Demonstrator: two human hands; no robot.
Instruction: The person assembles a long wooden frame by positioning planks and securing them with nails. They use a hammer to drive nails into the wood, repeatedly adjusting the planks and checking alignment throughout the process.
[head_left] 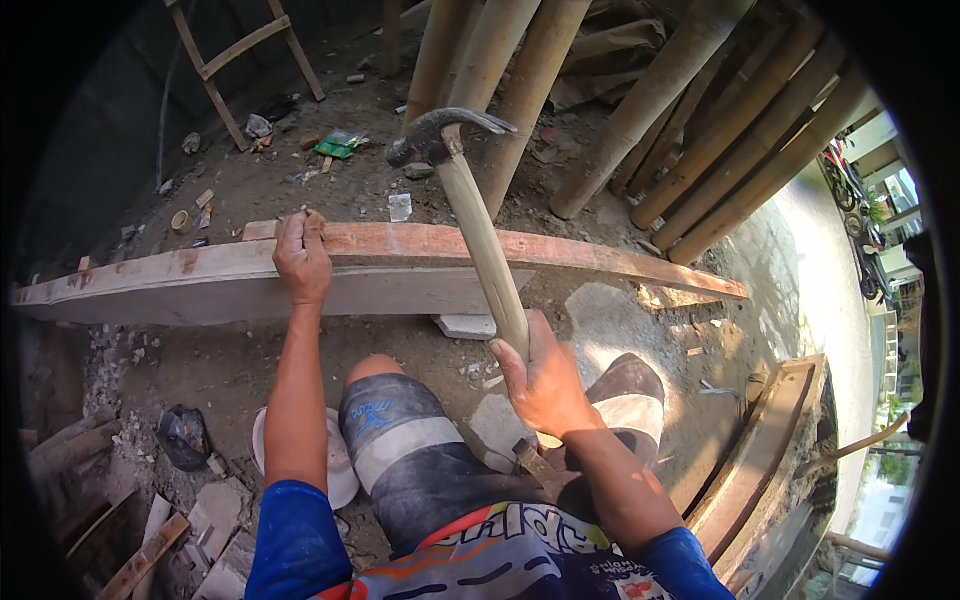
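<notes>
My right hand [545, 380] is wrapped round the lower end of a claw hammer's wooden handle. The claw hammer [482, 235] is raised, with its dark metal head above and beyond a long timber beam. My left hand [302, 260] is closed in a pinch at the top edge of that beam; what its fingertips hold is too small to make out. Running from left to right in front of me, the beam joins a reddish timber strip [430, 241] to a paler length on the left. Below them is a wide grey board [400, 293], with a white block [465, 326] under it.
Several thick bamboo poles [520, 95] stand beyond the beam. A wooden ladder [245, 48] leans at the far left. A wooden trough [765, 450] lies at the right. Near my left are a black plastic bag [184, 437] and scrap wood [145, 560].
</notes>
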